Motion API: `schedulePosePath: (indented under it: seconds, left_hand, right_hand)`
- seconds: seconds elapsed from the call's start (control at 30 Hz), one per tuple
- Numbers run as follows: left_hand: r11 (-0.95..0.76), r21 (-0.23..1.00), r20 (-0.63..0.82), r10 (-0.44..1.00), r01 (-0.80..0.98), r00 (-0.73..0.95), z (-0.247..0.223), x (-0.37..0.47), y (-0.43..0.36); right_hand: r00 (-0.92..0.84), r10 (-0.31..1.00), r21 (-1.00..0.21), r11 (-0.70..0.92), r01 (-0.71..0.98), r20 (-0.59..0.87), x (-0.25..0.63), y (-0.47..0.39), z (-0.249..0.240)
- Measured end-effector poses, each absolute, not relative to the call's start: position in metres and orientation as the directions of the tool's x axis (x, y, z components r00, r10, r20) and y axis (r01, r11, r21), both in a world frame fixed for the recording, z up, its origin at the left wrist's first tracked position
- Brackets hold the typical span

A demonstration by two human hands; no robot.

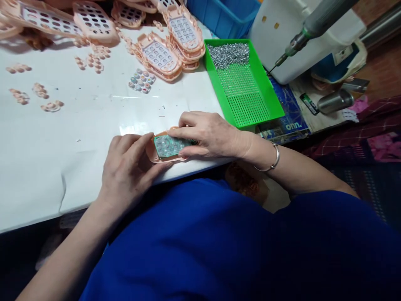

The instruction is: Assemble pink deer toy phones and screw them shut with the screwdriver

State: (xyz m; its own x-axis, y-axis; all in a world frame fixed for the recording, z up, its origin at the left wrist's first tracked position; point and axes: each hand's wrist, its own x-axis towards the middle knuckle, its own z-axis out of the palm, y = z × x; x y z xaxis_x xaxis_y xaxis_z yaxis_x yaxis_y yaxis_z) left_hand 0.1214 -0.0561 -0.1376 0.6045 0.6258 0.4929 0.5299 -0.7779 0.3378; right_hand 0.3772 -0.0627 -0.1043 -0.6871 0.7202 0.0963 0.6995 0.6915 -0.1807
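Observation:
At the table's front edge lies a pink plastic phone shell [152, 154] with a green circuit board [172, 145] inside it. My left hand [127, 167] grips the shell's left end between thumb and fingers. My right hand [209, 136] is closed over the right end, its thumb and fingers on the shell and board; this hand hides that end. Beyond the hands sits a keypad piece with coloured round buttons [142, 80]. Several pink shells with keypads [159, 58] are stacked farther back.
A green basket [230, 113] holds many small screws [230, 54]. Above its right side hangs an electric screwdriver [294, 44], near a white container [278, 25]. Small pink button strips [52, 105] lie at left. A blue bin [225, 19] stands behind.

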Motion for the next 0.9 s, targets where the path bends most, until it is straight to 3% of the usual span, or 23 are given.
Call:
schedulePosePath:
  seconds: [0.2, 0.63, 0.77, 0.9]
  left_hand:
    - [-0.733, 0.356, 0.472, 0.676, 0.579, 0.565, -0.138, 0.124, -0.061]
    - [-0.763, 0.336, 0.481, 0.643, 0.552, 0.596, -0.131, 0.124, -0.059]
    - [-0.876, 0.222, 0.539, 0.477, 0.429, 0.695, -0.124, 0.139, -0.062]
    - [-0.916, 0.134, 0.543, 0.388, 0.379, 0.745, -0.125, 0.150, -0.063]
  right_hand:
    - [-0.675, 0.736, -0.171, 0.672, 0.721, 0.049, 0.376, -0.063, -0.098]
    - [-0.641, 0.763, -0.179, 0.622, 0.762, -0.076, 0.367, -0.062, -0.085]
    - [-0.597, 0.784, -0.203, 0.565, 0.800, -0.168, 0.359, -0.060, -0.085]
    - [-0.600, 0.799, -0.338, 0.573, 0.747, 0.028, 0.364, -0.068, -0.091]
